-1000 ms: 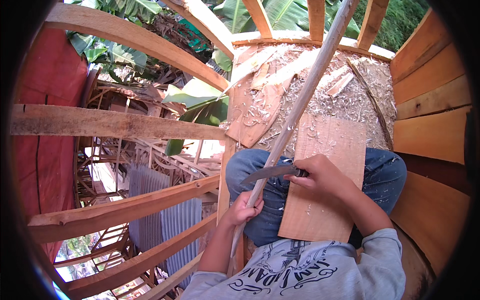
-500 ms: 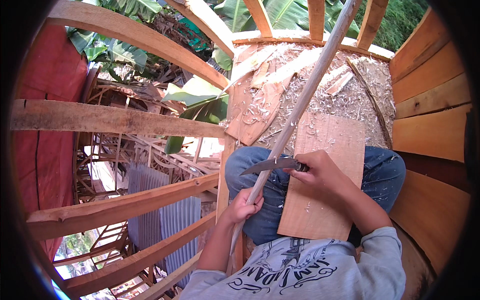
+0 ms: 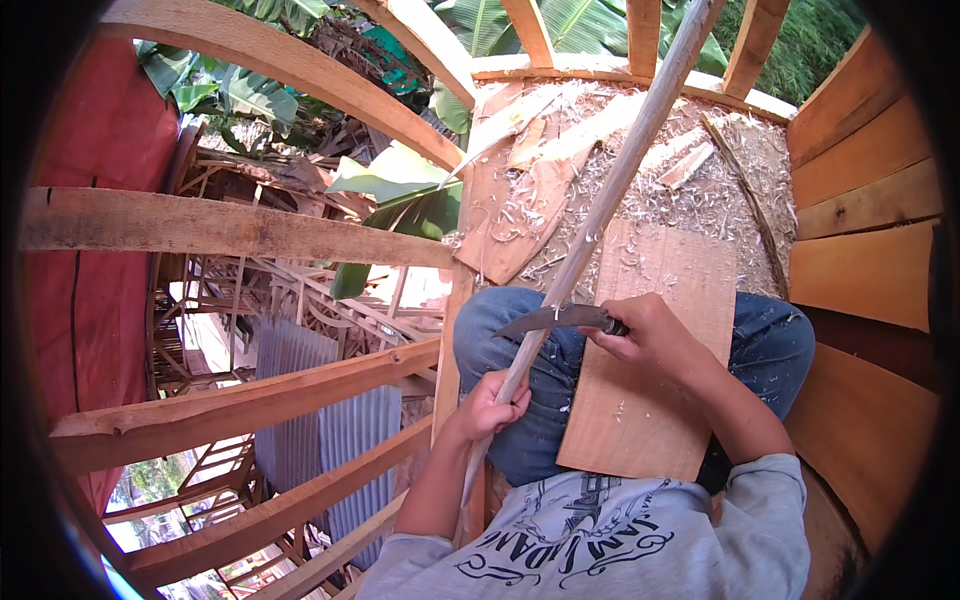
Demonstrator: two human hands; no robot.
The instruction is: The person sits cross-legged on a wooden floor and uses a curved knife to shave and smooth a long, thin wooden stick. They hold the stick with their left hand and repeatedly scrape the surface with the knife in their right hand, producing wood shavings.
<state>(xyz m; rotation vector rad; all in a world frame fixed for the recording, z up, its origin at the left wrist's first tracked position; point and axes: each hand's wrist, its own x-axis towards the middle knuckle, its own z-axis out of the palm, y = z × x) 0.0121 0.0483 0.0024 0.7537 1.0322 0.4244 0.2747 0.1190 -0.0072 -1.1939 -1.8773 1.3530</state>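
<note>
A long, pale wooden pole [image 3: 604, 208] slants from beside my left side up past the far end of the floor. My left hand [image 3: 494, 405] is wrapped round its lower part, next to my knee. In my right hand [image 3: 645, 330] is the dark handle of a knife [image 3: 553, 318]. Its broad, curved dark blade lies across the pole, a little above my left hand, with the tip pointing left. A flat wooden board [image 3: 640, 400] rests on my lap between my legs, with a few shavings on it.
Wood shavings [image 3: 680, 215] and thin offcuts [image 3: 530, 220] litter the floor ahead. Slatted wooden rails [image 3: 240, 235] run along the left, above a drop with corrugated sheets [image 3: 360, 460] and stacked timber. A plank wall [image 3: 860, 270] stands close on the right.
The knife blade has moved slightly up along the pole, with my right hand shifting up and right. My left hand keeps its grip. The whole view has shifted slightly.
</note>
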